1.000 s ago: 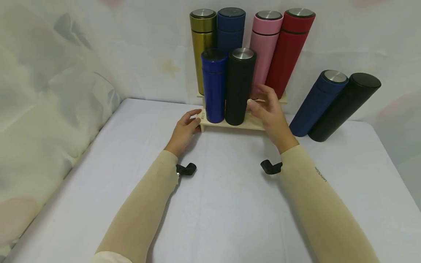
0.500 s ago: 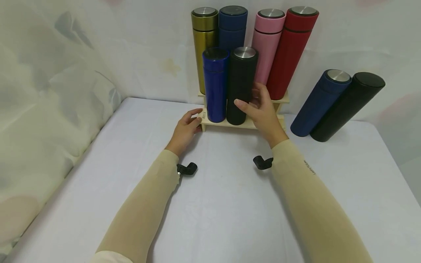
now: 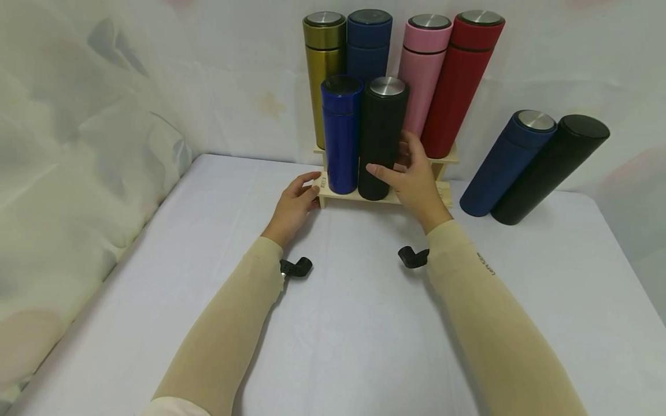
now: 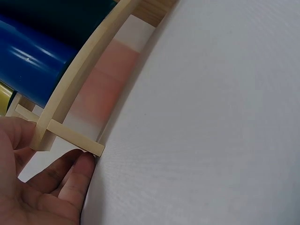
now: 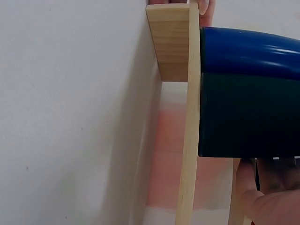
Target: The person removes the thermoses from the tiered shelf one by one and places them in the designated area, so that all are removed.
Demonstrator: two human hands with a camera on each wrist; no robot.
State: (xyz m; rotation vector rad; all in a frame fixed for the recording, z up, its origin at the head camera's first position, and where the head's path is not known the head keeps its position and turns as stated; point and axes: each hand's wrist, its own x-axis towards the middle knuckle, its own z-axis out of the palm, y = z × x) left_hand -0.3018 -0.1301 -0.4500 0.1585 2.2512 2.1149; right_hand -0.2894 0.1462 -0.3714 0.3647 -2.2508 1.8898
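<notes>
Take clock directions from the black flask (image 3: 382, 141) in the head view. We find it upright on the lower shelf (image 3: 444, 194) of the rack (image 5: 171, 42), just beside the blue flask (image 3: 341, 138) at 9 o'clock. The right hand (image 3: 415, 186), at 5 o'clock, is narrow, holding the flask's lower half between thumb and fingers; some fingertips are hidden. The left hand (image 3: 290, 209), at 8 o'clock, grips the rack's end.

Caution: we judge that so low a grip could let a tall flask tip, and a push toward 9 o'clock could topple its neighbour. Should the left hand loosen, the rack may slide on the bench (image 3: 359, 323).

Count: we have one rack, two hands and eight flasks.
- Lower shelf, two: blue, black.
- Upper shelf (image 3: 454, 155), four: gold flask (image 3: 323, 86) at 10, navy flask (image 3: 368, 49) near 11, pink flask (image 3: 420, 78) at 1, red flask (image 3: 457, 89) at 2.
- Bench, two, between 3 and 4: second navy flask (image 3: 503, 167), second black flask (image 3: 548, 167).
</notes>
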